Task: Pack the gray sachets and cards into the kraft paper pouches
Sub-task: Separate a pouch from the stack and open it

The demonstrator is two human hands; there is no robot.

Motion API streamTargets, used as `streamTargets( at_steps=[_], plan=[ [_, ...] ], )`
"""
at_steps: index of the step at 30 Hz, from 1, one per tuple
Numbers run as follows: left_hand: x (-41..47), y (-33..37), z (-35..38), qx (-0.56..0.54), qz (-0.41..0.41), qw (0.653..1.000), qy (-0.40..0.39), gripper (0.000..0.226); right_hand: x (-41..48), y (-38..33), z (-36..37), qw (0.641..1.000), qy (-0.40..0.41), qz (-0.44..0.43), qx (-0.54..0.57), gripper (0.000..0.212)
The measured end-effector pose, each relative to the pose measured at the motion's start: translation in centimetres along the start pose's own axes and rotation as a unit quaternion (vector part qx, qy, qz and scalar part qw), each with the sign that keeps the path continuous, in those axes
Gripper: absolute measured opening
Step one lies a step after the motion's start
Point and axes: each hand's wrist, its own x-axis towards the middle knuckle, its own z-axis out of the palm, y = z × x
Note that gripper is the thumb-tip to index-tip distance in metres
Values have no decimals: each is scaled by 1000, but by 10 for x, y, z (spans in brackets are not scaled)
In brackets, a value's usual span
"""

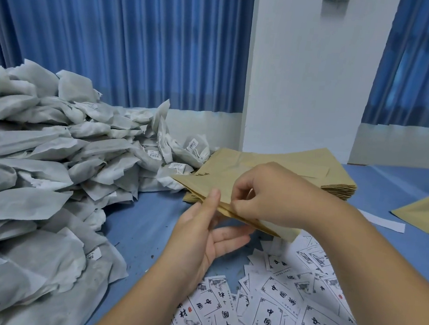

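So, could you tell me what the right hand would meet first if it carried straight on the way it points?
Beyond the pouch it pinches, the right hand points left and away, so it would likely reach the sachet pile first, though depth is unclear.

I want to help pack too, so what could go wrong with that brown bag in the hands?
1. The left hand and right hand both pinch the pouch at its edge. A hard pull might tear the paper.
2. The sachets are heaped high beside the stack and could slide onto it.
3. The cards lie loose under the arms, so a forearm might sweep some away.
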Motion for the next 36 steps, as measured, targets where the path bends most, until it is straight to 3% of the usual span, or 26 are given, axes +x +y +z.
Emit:
streamTargets(
  at_steps=[4,10,17,23,36],
  plan=[
    [0,2,1,-3,20,1000,8,50,1,-6,1,999,22,-32,-28,11],
    [2,4,-6,-29,24,999,31,26,3,-8,10,996,35,-53,-62,14],
    [3,4,-6,-22,40,998,37,28,3,-13,18,994,15,-65,-91,12],
    [1,7,-8,-12,44,998,52,27,4,-9,18,997,-41,-19,-69,30],
    [-1,10,-4,-25,24,998,48,32,3,-12,16,995,-20,-28,-93,29]
  ],
)
